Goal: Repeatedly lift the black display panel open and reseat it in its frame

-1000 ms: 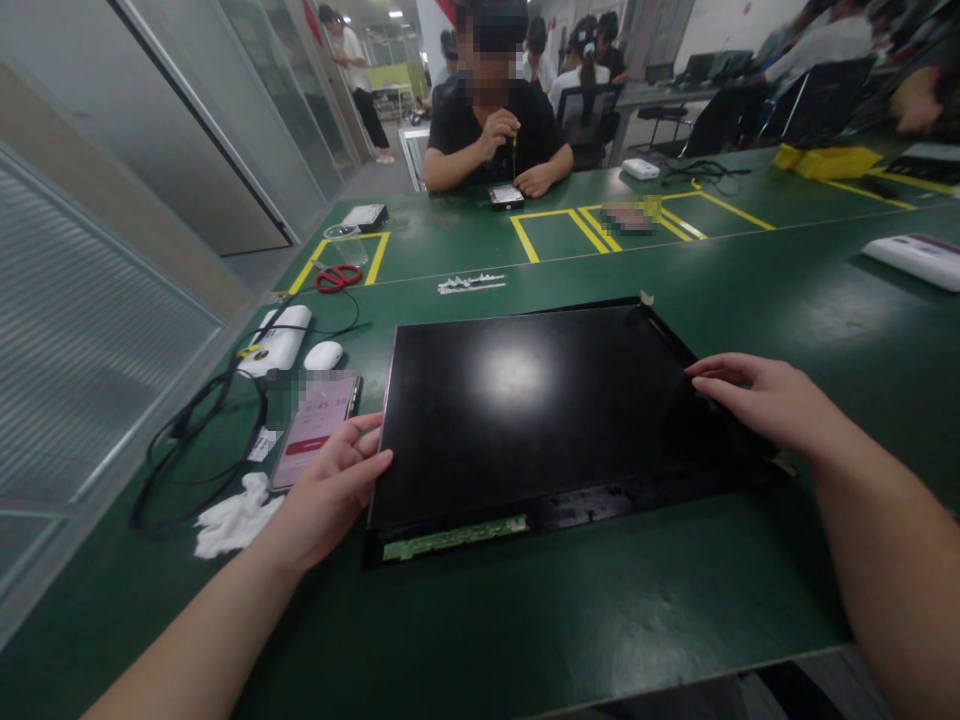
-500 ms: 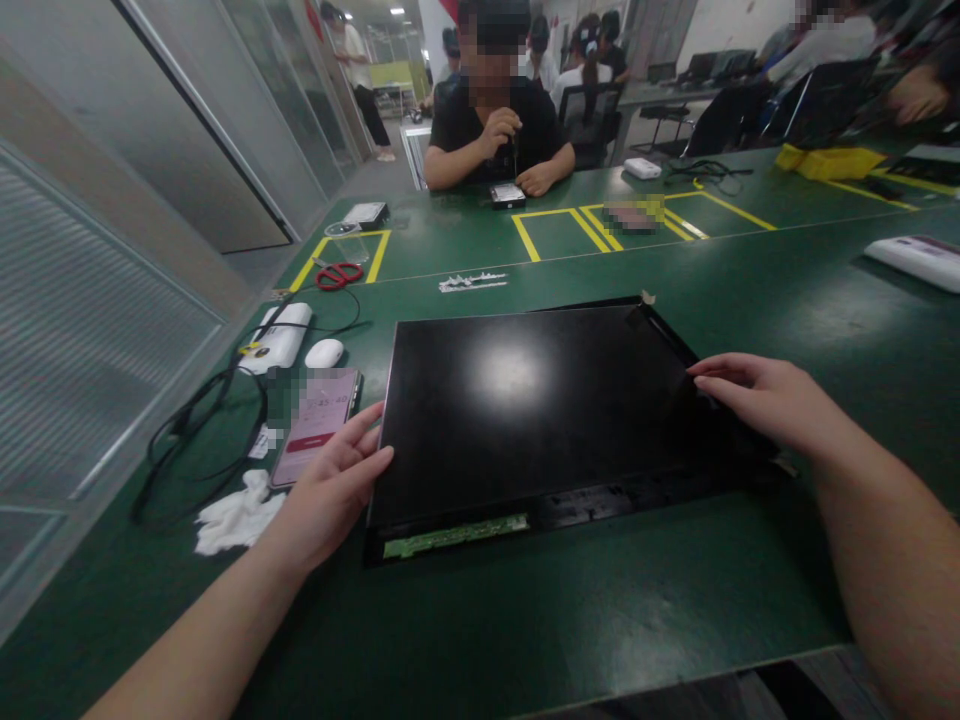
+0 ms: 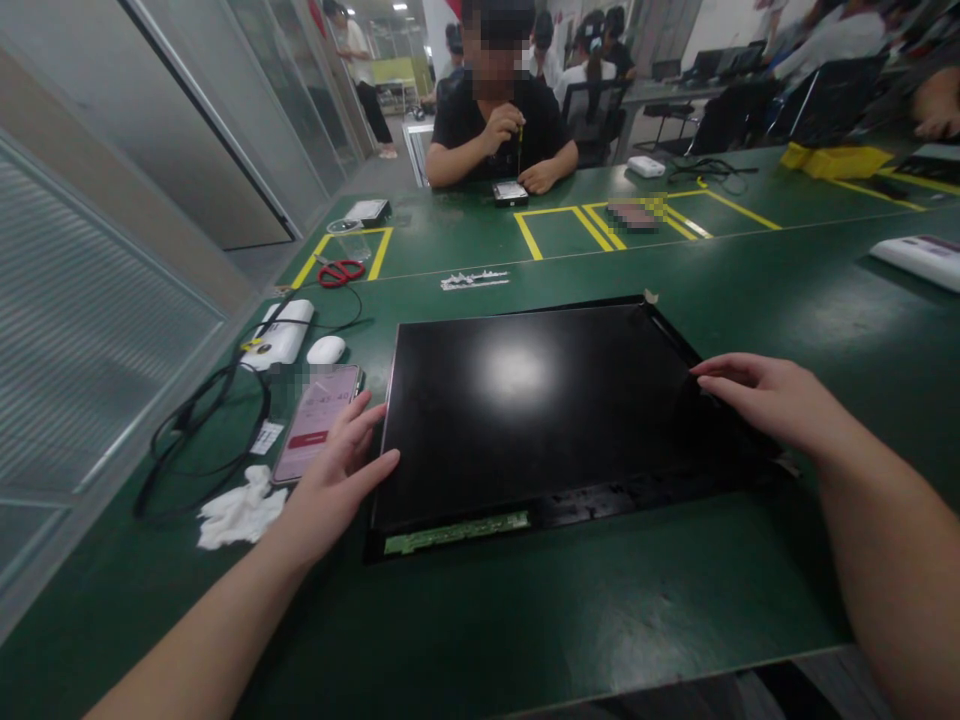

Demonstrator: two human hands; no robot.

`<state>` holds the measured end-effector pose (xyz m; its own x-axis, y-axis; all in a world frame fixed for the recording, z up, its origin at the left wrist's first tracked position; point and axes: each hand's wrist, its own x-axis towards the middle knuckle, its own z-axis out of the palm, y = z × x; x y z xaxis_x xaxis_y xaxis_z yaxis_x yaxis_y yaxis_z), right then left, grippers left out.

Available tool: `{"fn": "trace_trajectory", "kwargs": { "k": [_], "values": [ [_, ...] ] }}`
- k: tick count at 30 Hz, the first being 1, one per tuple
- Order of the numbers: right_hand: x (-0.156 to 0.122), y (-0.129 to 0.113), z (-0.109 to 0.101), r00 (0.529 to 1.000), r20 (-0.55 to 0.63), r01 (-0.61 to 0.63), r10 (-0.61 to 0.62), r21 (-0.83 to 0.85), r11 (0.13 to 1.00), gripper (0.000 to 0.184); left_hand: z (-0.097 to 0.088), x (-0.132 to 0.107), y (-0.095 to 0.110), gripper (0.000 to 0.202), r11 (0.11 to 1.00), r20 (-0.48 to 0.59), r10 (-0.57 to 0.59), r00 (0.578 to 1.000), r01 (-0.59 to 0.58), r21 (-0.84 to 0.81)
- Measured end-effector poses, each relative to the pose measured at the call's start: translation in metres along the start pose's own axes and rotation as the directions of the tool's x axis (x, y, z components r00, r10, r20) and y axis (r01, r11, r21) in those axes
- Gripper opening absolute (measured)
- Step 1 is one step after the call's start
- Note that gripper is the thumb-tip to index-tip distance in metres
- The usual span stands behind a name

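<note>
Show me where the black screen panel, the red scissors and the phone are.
black screen panel (image 3: pixel 525 410), head view, middle of its glossy face
red scissors (image 3: pixel 341 272), head view, on the red handles
phone (image 3: pixel 319 420), head view, middle of its lit screen

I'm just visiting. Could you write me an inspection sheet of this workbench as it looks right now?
Surface: green table with yellow tape lines.
Job's things: black display panel lying flat, green circuit strip along its near edge.
Clutter: phone, white mouse, white cloth, red scissors.
Hands: left hand on the panel's left edge, right hand on its right edge.
Cables: black cable coiled at left.
Surroundings: a person seated opposite.
</note>
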<state>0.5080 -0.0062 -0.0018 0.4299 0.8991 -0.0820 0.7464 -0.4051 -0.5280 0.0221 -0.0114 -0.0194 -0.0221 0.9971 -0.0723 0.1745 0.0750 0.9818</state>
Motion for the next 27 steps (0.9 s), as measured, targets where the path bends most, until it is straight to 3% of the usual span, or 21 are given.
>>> {"fn": "trace_trajectory", "kwargs": {
  "k": [12, 18, 27],
  "values": [
    [-0.001, -0.001, 0.000, 0.999, -0.021, 0.023, -0.024, -0.035, 0.999, 0.041, -0.003, 0.004, -0.005, 0.050, 0.989, 0.055, -0.013, 0.998, 0.005, 0.147],
    [0.001, -0.001, 0.001, 0.999, -0.032, 0.006, -0.008, -0.054, 0.999, 0.040, -0.012, 0.010, -0.018, 0.064, 0.923, 0.161, 0.028, 0.987, -0.088, 0.375],
    [0.003, 0.003, 0.000, 1.000, -0.025, 0.013, -0.016, -0.089, 0.996, 0.040, -0.011, 0.010, -0.016, 0.072, 0.861, 0.187, 0.031, 0.982, -0.121, 0.494]
  ]
}}
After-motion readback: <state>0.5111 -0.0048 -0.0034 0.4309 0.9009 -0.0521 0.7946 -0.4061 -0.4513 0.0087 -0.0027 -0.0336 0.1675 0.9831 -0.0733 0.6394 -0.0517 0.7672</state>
